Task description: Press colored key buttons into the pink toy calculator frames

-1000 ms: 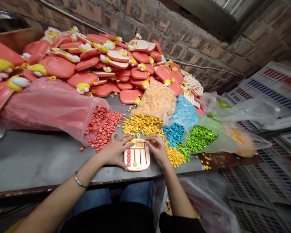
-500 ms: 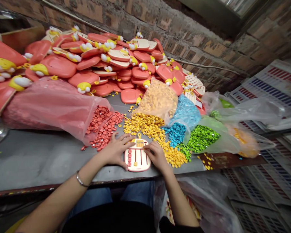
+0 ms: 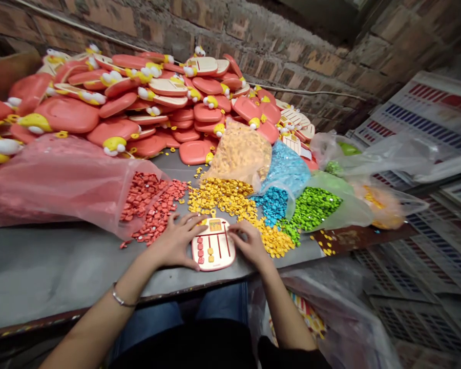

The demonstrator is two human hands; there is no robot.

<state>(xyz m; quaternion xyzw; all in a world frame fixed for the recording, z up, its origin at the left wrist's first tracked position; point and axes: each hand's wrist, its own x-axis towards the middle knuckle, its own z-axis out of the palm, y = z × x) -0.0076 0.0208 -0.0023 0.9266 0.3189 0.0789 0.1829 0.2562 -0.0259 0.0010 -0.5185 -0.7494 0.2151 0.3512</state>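
1. My left hand (image 3: pixel 174 241) lies open on the grey metal tabletop (image 3: pixel 42 271), fingers spread and not clenched, with the fingertips against the left edge of the board. It grasps nothing that I can see; I judge it is placed there to stop the board from sliding. A thin bracelet (image 3: pixel 119 298) circles that wrist.
2. My right hand (image 3: pixel 249 245) is loosely curved, with its fingertips (image 3: pixel 232 229) down at the board's upper right edge. The fingers hide whatever is beneath them, so I cannot tell whether they pinch a bead.
3. The cream toy board (image 3: pixel 213 245), with its salmon rim and slotted tracks, lies flat between my hands near the table's front edge, probably so both can reach it. Red beads (image 3: pixel 200 250) line its left side, and yellow beads (image 3: pixel 210 256) sit in a middle track.
4. Just beyond it, a red bead pile (image 3: pixel 153 212) spills from a pink plastic bag (image 3: pixel 61 189). A yellow bead pile (image 3: pixel 223 197), a blue bead pile (image 3: pixel 272 205) and a green bead pile (image 3: pixel 313 207) fan out alongside, apparently sorted by colour to stay within reach.
5. Behind them, a heap of salmon plastic cases (image 3: pixel 67 115) is banked against the brick wall (image 3: pixel 253 31).
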